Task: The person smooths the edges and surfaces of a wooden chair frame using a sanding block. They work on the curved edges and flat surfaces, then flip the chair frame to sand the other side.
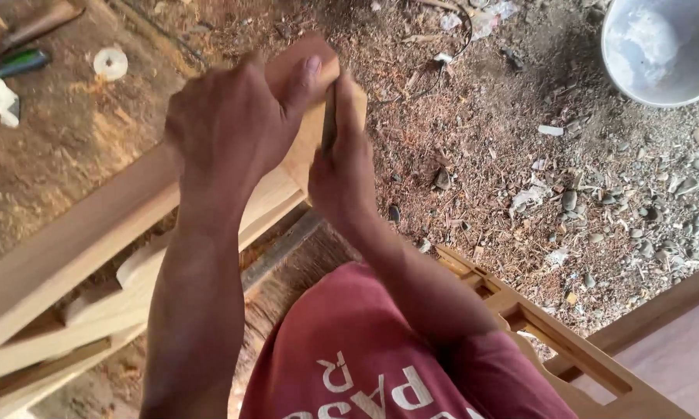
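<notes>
Closest to you, past your red shirt [365, 365], both hands clamp the upper end of the pale wooden rail [78, 240], which runs from the lower left up to the middle: your left hand [229, 128] wraps it with fingers pressed together and thumb laid along the top, your right hand [342, 167] curls tight against its side. Keep both wrists firm and your pressure even along the grain, I judge. Beyond lie sawdust-strewn ground [489, 132] and, top right, a white bucket [664, 50].

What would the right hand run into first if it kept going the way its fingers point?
The right hand points up the picture, along the wood piece it presses. Past that, probably only the sawdust-strewn ground; depth is hard to judge.
</notes>
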